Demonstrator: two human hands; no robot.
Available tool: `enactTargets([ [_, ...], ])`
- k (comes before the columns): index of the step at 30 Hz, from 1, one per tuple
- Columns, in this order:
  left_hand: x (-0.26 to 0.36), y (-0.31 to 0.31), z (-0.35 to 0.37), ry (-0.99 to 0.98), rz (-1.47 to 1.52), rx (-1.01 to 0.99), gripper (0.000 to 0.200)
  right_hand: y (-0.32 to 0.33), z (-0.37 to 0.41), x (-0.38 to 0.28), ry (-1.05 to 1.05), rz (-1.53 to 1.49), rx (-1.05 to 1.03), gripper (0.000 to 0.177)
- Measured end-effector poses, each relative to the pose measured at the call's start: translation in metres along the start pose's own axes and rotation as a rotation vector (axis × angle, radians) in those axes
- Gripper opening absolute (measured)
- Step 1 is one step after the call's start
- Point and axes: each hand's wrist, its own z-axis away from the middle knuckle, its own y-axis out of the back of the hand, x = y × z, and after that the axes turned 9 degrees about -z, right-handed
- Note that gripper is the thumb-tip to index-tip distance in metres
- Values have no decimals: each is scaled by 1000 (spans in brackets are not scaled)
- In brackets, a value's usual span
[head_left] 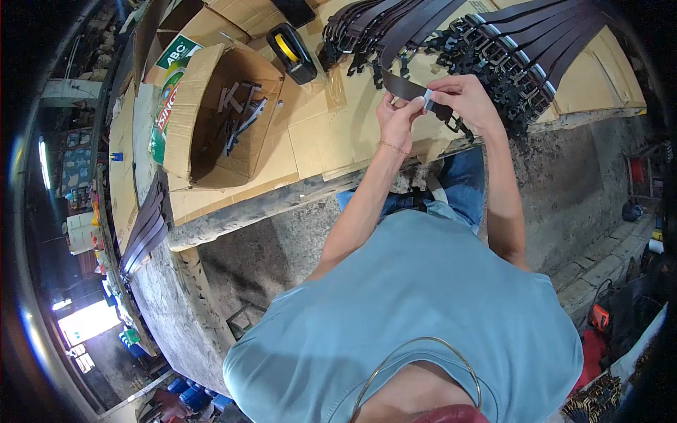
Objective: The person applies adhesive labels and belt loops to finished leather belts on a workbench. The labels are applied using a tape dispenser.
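Observation:
My left hand is closed on a dark brown belt close to the table's front edge. A small white band or label lies across the strap, between my two hands. The fingers of my right hand pinch at this white piece from the other side. Beyond my hands the strap curves up toward a pile of belts. To the right, a row of belts lies with metal buckles and black plastic hangers gathered near my right hand.
An open cardboard box at the left holds several flat dark and pale strips. Behind it stands a black tape dispenser with yellow tape. Cardboard sheets cover the table. More straps hang over the left edge.

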Motion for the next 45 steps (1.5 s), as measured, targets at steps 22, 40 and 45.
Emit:
enactTargets([
  [22, 2, -6, 7, -84, -169, -149, 37, 5, 2, 1, -88, -103, 32, 17],
  [40, -7, -5, 10, -161, -435, -38, 40, 6, 10, 25, -48, -121, 76, 25],
  [45, 3, -3, 14, -113, -494, -159, 47, 17, 11, 22, -148, -147, -48, 30],
])
